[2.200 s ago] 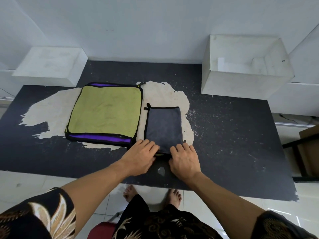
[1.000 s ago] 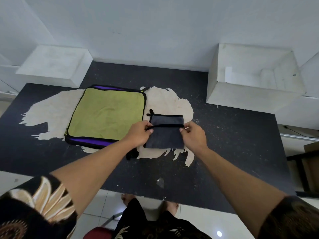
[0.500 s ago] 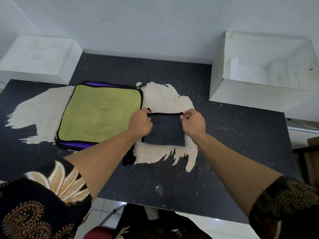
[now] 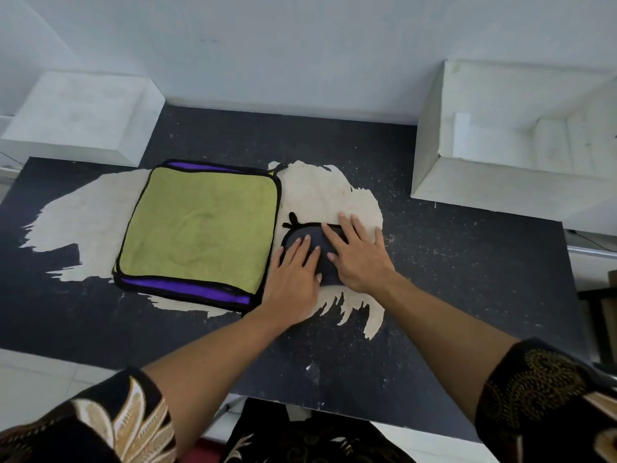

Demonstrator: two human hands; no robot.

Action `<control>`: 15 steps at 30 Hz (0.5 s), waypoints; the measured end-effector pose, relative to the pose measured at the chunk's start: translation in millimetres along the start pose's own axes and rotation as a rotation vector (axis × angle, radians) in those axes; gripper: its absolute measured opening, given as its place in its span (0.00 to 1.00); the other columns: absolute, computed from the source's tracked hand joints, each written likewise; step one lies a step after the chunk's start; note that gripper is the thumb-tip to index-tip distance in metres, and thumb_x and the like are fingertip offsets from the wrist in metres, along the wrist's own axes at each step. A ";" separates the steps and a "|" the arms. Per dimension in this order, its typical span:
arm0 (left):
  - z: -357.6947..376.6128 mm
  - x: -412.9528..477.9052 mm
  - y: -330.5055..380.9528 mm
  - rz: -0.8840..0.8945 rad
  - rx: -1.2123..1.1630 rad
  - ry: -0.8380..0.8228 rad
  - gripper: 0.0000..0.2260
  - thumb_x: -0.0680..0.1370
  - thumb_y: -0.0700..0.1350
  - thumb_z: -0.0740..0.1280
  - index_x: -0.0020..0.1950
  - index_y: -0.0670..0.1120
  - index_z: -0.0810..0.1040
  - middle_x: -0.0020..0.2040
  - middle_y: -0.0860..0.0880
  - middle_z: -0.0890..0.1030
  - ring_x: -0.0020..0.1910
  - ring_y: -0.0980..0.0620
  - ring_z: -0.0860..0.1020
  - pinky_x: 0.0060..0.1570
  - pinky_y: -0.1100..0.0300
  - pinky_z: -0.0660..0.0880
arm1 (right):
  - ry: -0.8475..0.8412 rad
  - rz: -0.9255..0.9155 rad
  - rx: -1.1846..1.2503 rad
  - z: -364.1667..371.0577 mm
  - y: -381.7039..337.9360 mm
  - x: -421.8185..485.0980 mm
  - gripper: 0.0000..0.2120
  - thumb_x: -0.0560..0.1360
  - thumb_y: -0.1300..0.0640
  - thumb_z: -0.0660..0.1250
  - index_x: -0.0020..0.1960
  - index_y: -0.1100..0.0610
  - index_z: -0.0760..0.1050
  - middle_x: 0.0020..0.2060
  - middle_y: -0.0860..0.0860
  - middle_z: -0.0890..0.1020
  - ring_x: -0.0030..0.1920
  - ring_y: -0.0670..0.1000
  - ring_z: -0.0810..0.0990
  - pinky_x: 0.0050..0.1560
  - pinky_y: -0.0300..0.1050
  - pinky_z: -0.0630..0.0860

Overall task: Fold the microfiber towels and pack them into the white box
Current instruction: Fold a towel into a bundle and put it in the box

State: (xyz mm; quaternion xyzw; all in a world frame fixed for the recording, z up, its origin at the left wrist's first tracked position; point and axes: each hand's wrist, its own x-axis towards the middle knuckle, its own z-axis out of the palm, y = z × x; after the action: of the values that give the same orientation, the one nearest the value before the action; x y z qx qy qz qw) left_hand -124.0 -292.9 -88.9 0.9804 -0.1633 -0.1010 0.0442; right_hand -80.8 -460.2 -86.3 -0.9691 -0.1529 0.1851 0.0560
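The small grey microfiber towel (image 4: 328,271) is lying on the pale worn patch of the dark desk (image 4: 467,279), just beside the right edge of the green towel (image 4: 200,225), and it is looking about half as long as it did two seconds back: the near end has been carried over to the far edge, where the black trim and its little loop are showing. A moment ago both hands were pinching that fold at its far corners; now they are letting go of the pinch and flattening instead. The left hand (image 4: 293,279) is lying palm down over the towel's left part, its grip spread and fingers straight; the right hand (image 4: 359,259) is covering the right part, its grip likewise spread, fingertips reaching past the far trim onto the desk. Both forearms are stretching forward from patterned sleeves. To me this fold is looking finished and merely being pressed; the white box (image 4: 500,182) is standing well apart at the far right, with nothing visible inside.
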 end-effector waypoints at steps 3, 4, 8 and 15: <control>1.4 1.4 -5.4 -0.007 0.082 -0.113 0.28 0.84 0.54 0.49 0.81 0.45 0.47 0.81 0.44 0.45 0.80 0.47 0.42 0.77 0.44 0.43 | 0.005 0.070 -0.015 1.6 2.5 -5.7 0.30 0.83 0.43 0.48 0.80 0.47 0.40 0.80 0.54 0.43 0.79 0.58 0.43 0.74 0.67 0.49; -1.7 3.0 -7.9 0.018 0.114 -0.138 0.29 0.84 0.55 0.48 0.81 0.45 0.45 0.81 0.43 0.43 0.80 0.46 0.40 0.77 0.43 0.42 | 0.025 0.095 -0.018 2.0 2.4 -9.3 0.30 0.83 0.43 0.49 0.81 0.49 0.42 0.80 0.54 0.45 0.79 0.59 0.46 0.74 0.66 0.51; -12.4 5.5 -15.4 0.069 0.121 -0.182 0.29 0.84 0.57 0.48 0.81 0.45 0.45 0.81 0.43 0.42 0.80 0.45 0.40 0.77 0.46 0.42 | 0.178 0.163 -0.044 4.2 -0.1 -26.8 0.30 0.81 0.45 0.56 0.79 0.56 0.55 0.73 0.56 0.62 0.70 0.59 0.63 0.68 0.58 0.62; -19.4 -23.7 -16.8 -0.030 0.015 0.245 0.17 0.76 0.53 0.65 0.58 0.44 0.75 0.56 0.44 0.75 0.52 0.44 0.75 0.50 0.51 0.73 | 0.241 0.614 0.610 -22.0 -7.6 -24.9 0.25 0.78 0.49 0.65 0.70 0.57 0.62 0.65 0.59 0.72 0.63 0.62 0.73 0.58 0.54 0.71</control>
State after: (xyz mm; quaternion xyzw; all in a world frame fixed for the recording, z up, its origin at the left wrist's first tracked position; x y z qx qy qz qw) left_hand -136.6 -268.3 -67.6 0.9880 -0.1429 0.0203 0.0552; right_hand -96.6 -462.0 -56.2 -0.9235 0.2111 0.1154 0.2989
